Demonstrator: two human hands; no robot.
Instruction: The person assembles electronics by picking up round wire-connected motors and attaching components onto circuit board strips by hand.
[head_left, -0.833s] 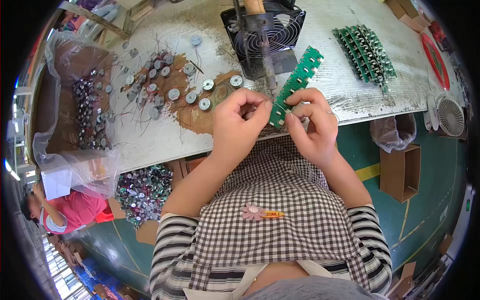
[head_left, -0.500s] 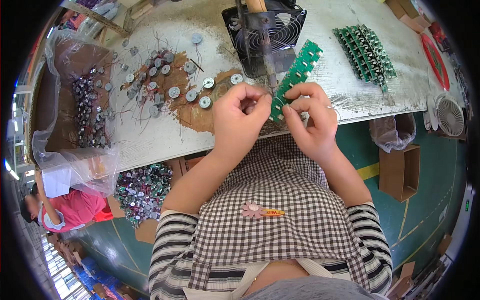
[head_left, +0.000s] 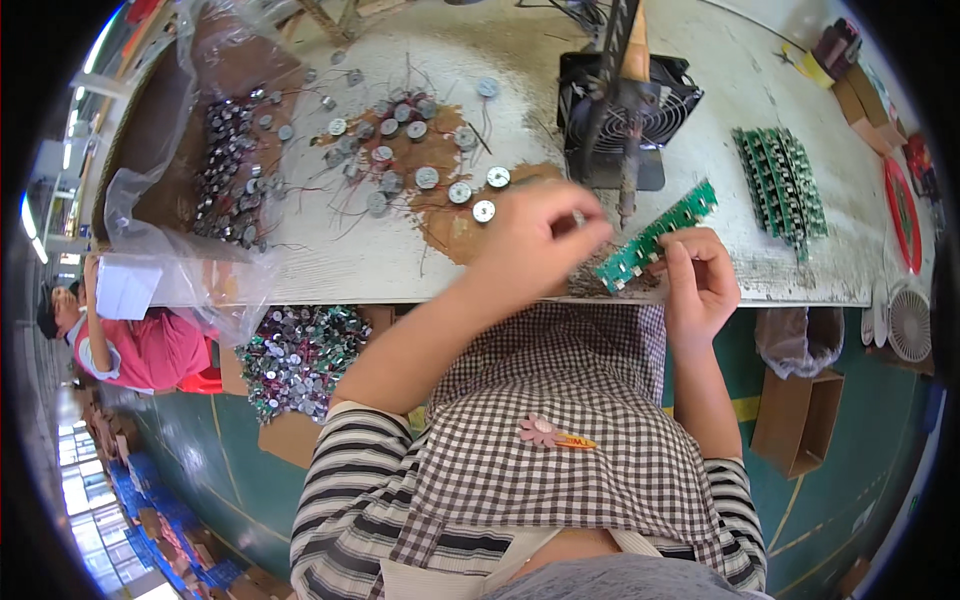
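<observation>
My right hand (head_left: 703,285) pinches a long green circuit board (head_left: 655,238) between thumb and fingers near the table's front edge. The board slants up to the right and carries a row of small light parts. To its left is my left hand (head_left: 545,235), apart from the board and blurred by motion. Its fingers are curled together, with a small pale bit at the fingertips that I cannot make out. A soldering iron (head_left: 631,150) with a wooden handle stands tip down just behind the board. Several small round motors (head_left: 427,178) with thin wires lie left of my left hand.
A black fan (head_left: 660,115) stands behind the iron. Stacked green boards (head_left: 780,190) lie at right. A plastic-lined box (head_left: 150,150) of motors stands at left; another heap of motors (head_left: 300,355) sits below the table edge. A person in pink (head_left: 140,345) is at far left.
My left hand has come away from the board, leaving it in my right hand alone. The board lies at a flatter slant. The whole view has swung left, so things appear farther right.
</observation>
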